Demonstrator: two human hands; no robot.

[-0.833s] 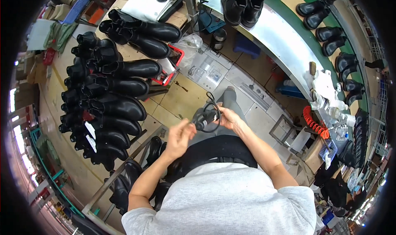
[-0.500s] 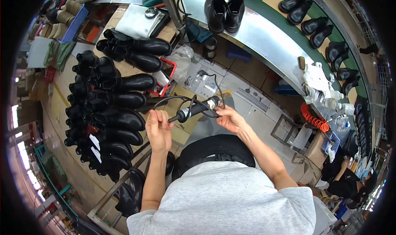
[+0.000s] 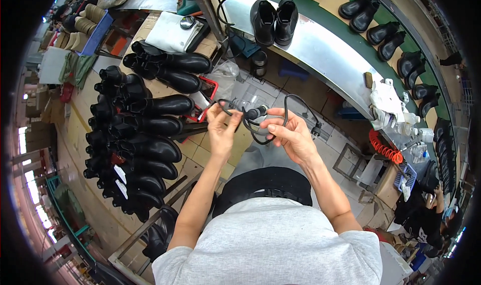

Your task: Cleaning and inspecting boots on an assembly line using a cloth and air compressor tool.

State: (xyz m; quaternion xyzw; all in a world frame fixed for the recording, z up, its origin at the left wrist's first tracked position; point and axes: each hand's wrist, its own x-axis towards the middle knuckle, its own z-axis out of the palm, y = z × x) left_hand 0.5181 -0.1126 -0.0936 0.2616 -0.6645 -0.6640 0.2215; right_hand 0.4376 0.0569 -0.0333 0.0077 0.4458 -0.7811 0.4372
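Note:
Between my hands, above the floor, is a black corded hand tool (image 3: 256, 112) with a roughly cylindrical body, seen nearly end-on. Its black cord (image 3: 260, 140) loops around and below it. My left hand (image 3: 223, 129) is closed, thumb against fingers, on the cord beside the tool. On the other side, my right hand (image 3: 293, 133) pinches a loop of the same cord between thumb and fingers. The cord's free end arcs over that hand, and a small plug-like piece (image 3: 315, 129) hangs just right of it. The tool's exact kind cannot be made out.
Rows of black boots (image 3: 145, 147) fill the table on the left. A metal-topped bench (image 3: 320, 42) curves across the far side, bearing a pair of black boots (image 3: 274, 22). A red basket (image 3: 208, 97) stands beyond my left hand; a red coiled hose (image 3: 386, 147) hangs at right.
Both hands have moved away from me with the tool, which has turned from lying crosswise to nearly end-on. The cord's end has swung over to the right of my right hand.

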